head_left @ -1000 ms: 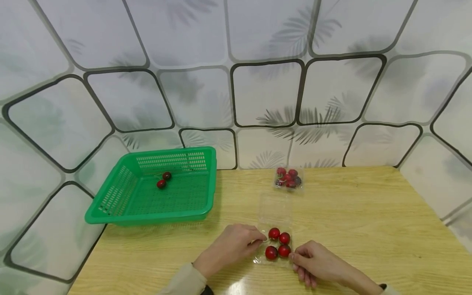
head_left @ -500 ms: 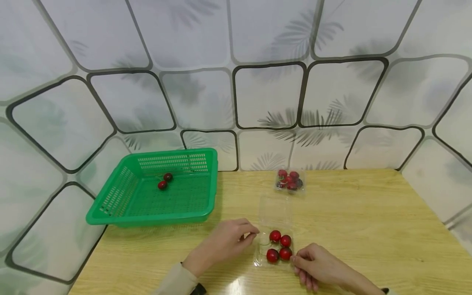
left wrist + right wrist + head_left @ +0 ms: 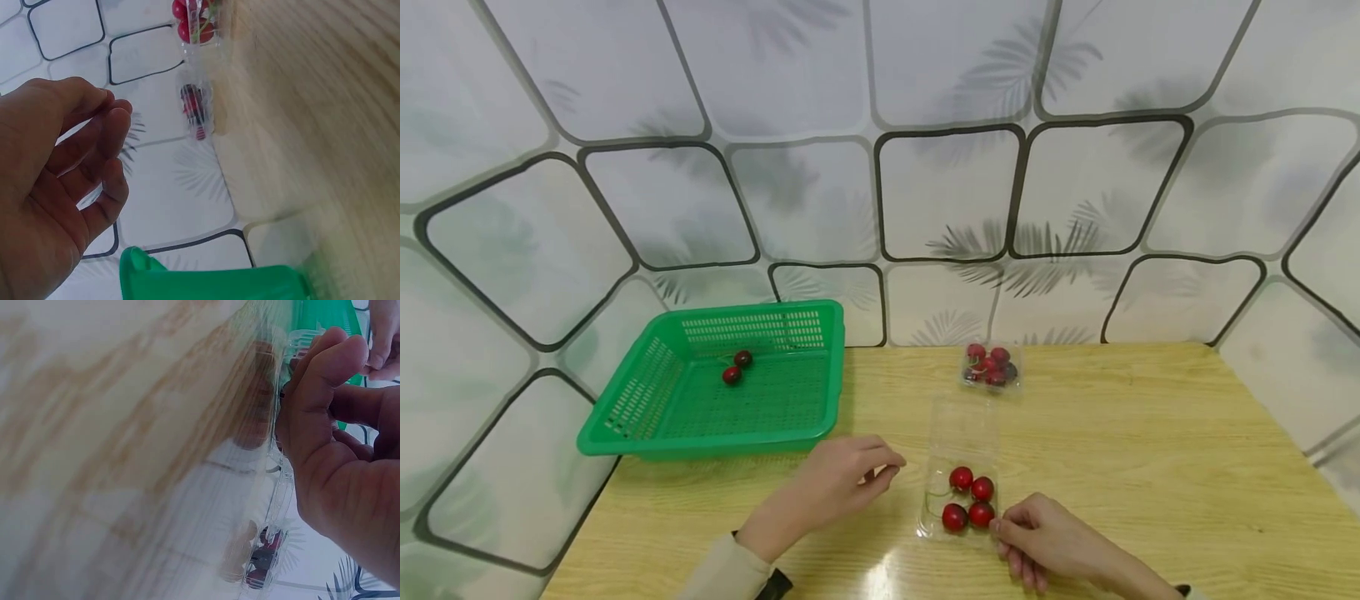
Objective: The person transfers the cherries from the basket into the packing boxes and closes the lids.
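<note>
Glossy cherries (image 3: 955, 517) in clear, likely-plastic box (image 3: 936, 500)

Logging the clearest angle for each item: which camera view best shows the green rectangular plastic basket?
The head view: the basket shows nearly whole, with two round red cherries inside. The left wrist view catches only a part along its bottom edge; the right wrist view, only a piece partly behind the right hand.

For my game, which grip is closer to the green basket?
Left grip, near the front right corner of the green basket; the right grip is farther, at the right edge of the open clear box.
</note>
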`<state>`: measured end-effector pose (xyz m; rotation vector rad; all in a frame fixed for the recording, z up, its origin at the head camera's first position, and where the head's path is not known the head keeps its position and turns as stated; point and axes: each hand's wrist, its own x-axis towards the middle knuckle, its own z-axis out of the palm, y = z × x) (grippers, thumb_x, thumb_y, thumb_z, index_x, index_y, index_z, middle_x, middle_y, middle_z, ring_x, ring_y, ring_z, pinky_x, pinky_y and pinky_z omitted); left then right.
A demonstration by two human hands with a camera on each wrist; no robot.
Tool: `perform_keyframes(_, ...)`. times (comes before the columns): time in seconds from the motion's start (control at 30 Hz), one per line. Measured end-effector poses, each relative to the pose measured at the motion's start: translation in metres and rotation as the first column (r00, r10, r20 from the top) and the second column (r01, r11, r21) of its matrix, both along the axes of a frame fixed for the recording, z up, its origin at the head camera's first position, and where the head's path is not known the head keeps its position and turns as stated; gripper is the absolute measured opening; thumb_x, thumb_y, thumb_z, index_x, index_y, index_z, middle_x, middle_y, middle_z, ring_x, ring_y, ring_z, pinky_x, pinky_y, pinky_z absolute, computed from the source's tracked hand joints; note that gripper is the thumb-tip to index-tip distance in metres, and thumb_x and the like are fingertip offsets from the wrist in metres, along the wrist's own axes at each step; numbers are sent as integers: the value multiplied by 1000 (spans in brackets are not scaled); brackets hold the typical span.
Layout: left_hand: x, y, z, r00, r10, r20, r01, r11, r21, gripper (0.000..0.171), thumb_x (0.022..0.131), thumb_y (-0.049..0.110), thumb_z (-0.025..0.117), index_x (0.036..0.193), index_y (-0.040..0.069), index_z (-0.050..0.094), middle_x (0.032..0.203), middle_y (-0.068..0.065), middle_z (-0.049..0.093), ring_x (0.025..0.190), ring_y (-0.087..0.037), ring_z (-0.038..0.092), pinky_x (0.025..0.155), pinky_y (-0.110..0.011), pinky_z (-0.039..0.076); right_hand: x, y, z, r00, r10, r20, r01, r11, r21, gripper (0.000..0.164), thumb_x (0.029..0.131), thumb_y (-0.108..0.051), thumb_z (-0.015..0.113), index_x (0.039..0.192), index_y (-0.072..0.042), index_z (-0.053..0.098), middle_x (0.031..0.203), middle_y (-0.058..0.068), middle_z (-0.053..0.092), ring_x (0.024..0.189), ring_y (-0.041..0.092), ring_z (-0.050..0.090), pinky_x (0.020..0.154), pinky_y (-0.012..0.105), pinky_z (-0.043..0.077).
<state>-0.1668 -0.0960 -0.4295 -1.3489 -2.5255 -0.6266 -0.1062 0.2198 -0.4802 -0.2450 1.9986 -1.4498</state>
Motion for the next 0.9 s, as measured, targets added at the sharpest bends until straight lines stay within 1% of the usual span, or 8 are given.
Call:
perform_keyframes(0.17,-2,-8,9,999,17,-30,-17,1000,2,13,95,13,73,105,18,79,96,7,77,70,4,62,64,-7,47,0,0,1,1000,0,3,0,1000,0,36,107,-24,54,83,0,68,63,-2,63,47,2,55,43,15,47)
perform_keyframes(0.47,-7,-21,29,999,39,-1,-39,999,-9,13,95,13,72,106,17,79,95,7,76,71,2,62,64,-11,50,0,-1,1,1000,-7,8,7,1000,10,36,107,-24,54,83,-1,68,63,-2,63,47,2,55,43,15,47)
perform_keyframes(0.7,-18,-34,42,998,64,19,-64,998,5,14,97,13,71,108,17,78,95,8,74,71,3,57,64,-14,49,0,-1,2,1000,-16,26,16,1000,8,36,107,-25,54,84,0,68,64,-2,64,48,3,55,44,15,47)
perform_keyframes(0.8,-25,-41,47,995,80,56,-81,997,19,15,98,13,69,109,17,78,94,7,74,72,3,56,64,-16,49,0,-1,2,999,-18,38,18,1000,3,36,107,-25,54,84,0,68,64,-1,64,48,3,56,44,15,47)
perform_keyframes(0.9,-32,-48,51,991,94,94,-99,994,46,16,99,12,68,110,15,78,95,6,74,73,2,58,64,-20,52,0,-1,3,999,-15,42,15,1000,0,36,107,-25,54,85,0,67,65,-1,64,48,3,55,45,15,48)
